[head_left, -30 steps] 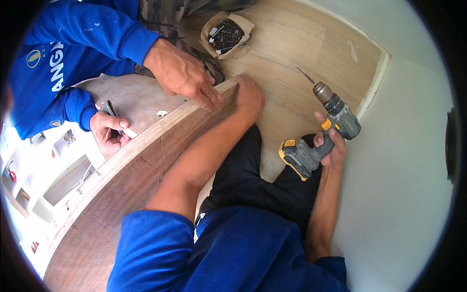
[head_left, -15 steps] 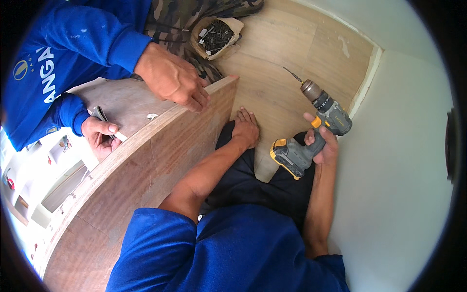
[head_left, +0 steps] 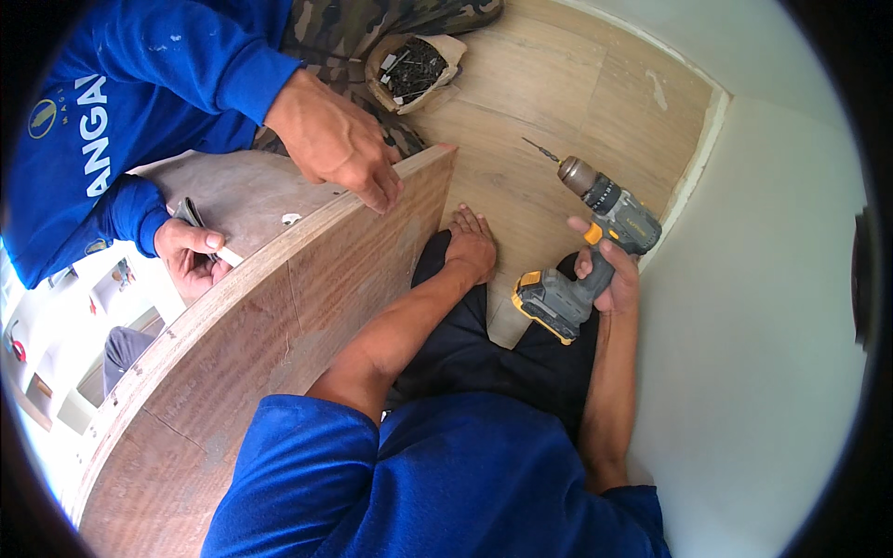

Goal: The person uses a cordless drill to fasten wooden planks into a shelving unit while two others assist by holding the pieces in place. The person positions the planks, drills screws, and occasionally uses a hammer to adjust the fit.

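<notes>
One cordless drill [head_left: 635, 226], handle [head_left: 598, 274] wrapped by right fingers [head_left: 583, 266]

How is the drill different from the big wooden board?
Colour: the drill is grey and black with yellow parts; the board is brown.
Shape: the drill has a handle and a thin bit; the board is long and looks curved.
Size: the drill looks much smaller than the board.
Handling: the right hand grips the drill, while a co-worker's hand is at the board's top edge.
Both have someone's hand at them.
</notes>
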The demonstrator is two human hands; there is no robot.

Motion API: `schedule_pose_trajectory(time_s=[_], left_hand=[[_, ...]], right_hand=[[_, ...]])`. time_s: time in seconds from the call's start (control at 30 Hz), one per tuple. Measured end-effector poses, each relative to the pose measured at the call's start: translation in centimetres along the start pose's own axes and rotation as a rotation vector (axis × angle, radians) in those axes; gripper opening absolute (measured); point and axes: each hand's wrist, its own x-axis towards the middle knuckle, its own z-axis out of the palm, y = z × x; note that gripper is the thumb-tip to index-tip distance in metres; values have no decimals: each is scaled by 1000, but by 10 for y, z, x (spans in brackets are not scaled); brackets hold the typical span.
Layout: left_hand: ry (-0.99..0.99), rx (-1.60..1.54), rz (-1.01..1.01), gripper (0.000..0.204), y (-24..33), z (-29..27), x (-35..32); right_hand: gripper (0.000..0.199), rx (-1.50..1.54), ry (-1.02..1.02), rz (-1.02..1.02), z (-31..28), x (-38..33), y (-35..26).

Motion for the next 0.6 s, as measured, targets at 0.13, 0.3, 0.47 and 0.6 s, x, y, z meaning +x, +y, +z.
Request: schedule_pose_trajectory(time_s=[0.13, 0.3, 0.47, 0.6], left_hand=[[-13, -24, 10, 101, 0, -4, 1], [-80, -334, 93, 103, -21, -15, -1], [-136, -240, 97, 107, -22, -21, -3], [-143, -271, 86, 104, -20, -15, 2]], right_hand=[[53, -32, 10, 29, -4, -1, -2], [53, -43, 20, 35, -2, -2, -3], [53, -71, 7, 24, -3, 0, -6], [53, 8, -1, 40, 0, 0, -3]])
